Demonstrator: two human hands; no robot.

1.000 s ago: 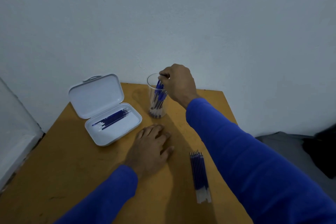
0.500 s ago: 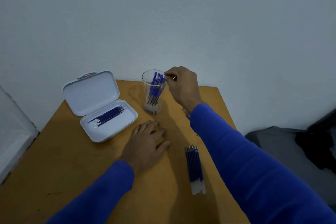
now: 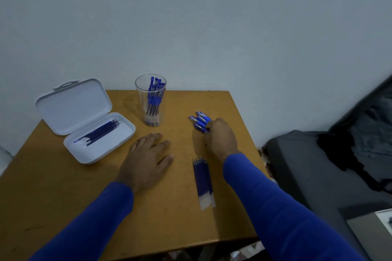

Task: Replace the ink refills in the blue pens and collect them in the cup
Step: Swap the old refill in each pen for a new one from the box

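A clear cup (image 3: 151,99) holding several blue pens stands at the back of the wooden table (image 3: 63,186). To its right a small pile of blue pens (image 3: 199,121) lies on the table. My right hand (image 3: 220,136) is at the near end of that pile, its fingers curled onto a pen. A row of blue ink refills (image 3: 203,182) lies just in front of that hand. My left hand (image 3: 148,160) rests flat on the table in front of the cup, holding nothing.
An open white case (image 3: 74,116) with several dark refills in it lies at the back left. The table backs onto a pale wall. To the right of the table stands dark furniture (image 3: 318,165) with dark cloth on it.
My right hand has left the rim of the cup and come down to the right onto the pile of pens. My left hand has stayed flat on the table.
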